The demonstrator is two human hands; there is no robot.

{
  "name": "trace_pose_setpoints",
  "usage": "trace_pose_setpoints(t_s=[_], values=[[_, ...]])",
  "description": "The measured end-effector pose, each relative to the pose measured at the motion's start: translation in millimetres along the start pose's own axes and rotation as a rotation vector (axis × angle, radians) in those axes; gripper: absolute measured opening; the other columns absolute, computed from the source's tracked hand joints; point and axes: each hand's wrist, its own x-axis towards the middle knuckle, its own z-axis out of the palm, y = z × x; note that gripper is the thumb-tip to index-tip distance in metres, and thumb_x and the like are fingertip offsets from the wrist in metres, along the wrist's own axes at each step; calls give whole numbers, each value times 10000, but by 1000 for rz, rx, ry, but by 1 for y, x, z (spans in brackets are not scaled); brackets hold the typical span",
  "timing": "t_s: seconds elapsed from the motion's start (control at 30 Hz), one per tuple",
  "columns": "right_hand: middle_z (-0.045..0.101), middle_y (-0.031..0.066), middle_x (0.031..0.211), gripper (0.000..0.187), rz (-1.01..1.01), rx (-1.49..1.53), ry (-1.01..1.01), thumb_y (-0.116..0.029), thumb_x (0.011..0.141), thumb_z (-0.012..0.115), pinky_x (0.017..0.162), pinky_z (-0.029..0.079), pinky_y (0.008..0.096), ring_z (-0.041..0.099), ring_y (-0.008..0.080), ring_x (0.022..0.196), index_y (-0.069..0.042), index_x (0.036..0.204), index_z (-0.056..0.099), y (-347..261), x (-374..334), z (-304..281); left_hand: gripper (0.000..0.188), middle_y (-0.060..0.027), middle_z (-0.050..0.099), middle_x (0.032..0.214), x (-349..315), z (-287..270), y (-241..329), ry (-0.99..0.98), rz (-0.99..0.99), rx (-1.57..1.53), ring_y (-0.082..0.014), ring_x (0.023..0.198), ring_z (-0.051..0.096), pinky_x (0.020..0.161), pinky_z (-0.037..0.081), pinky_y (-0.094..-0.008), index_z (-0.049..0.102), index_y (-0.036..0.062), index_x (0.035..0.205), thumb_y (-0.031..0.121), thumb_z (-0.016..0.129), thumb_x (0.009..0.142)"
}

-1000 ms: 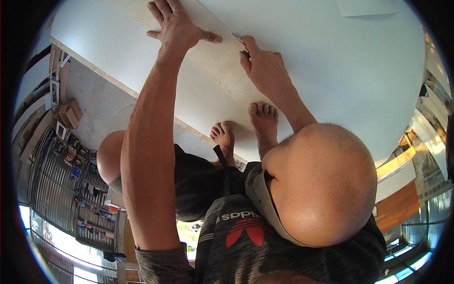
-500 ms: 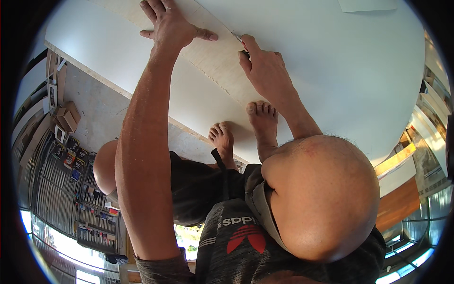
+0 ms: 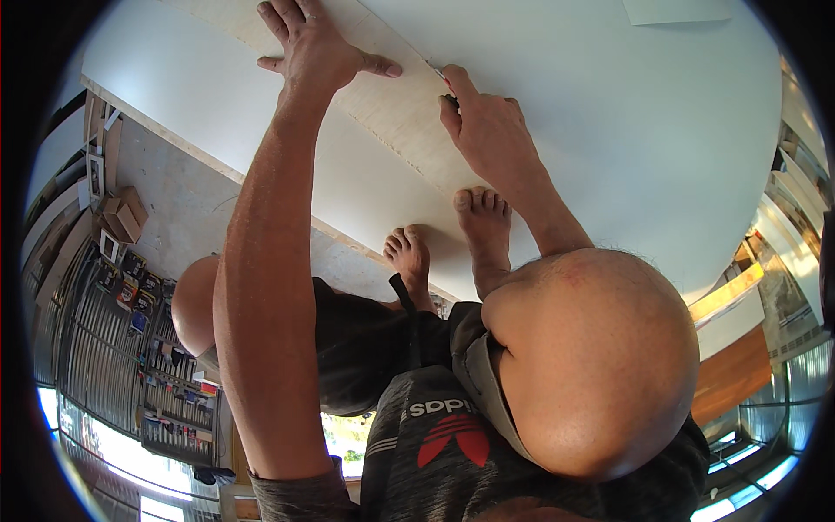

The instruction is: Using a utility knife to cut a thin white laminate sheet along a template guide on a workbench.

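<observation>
My left hand (image 3: 315, 50) lies flat with its fingers spread, pressing on a long pale wooden strip (image 3: 393, 111). The strip rests on a large white sheet (image 3: 644, 148). Along the strip's right edge, my right hand (image 3: 494, 130) is closed around a small cutting knife (image 3: 450, 99) with red and black parts. Its thin metal tip points up and left, at the line where strip and sheet meet. Most of the knife's handle is hidden under my fingers. Both my bare feet (image 3: 484, 224) stand on white sheeting close below the strip.
A straight sheet edge (image 3: 161, 128) runs diagonally at left, with concrete floor (image 3: 174, 170) below it. Beyond are a cardboard box (image 3: 126, 217) and loaded shelves (image 3: 178, 391). Panels and boards (image 3: 731, 291) lean at the right. A loose white piece (image 3: 677, 9) lies at the far right.
</observation>
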Motion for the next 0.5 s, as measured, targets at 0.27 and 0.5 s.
trace_pose_setpoints(t_s=[0.27,0.5], values=[[654,108,596,348,20,-63,-62,-230,1028,526,557,536,496,671,344,559,-83,1338,470,-10,7,-17,1853,-188,-254,1690,0,0,-3,15,8,-4,-416,1563,-186,1066,142,-877,-168,121,1631,465,1062,290],[673,138,623,332,-1,-82,-67,-211,1020,524,514,534,493,674,347,548,-58,1311,480,-9,10,-15,1847,-196,-243,1692,-1,5,-3,21,15,-24,-421,1563,-181,1062,143,-880,-147,109,1636,456,1064,283]])
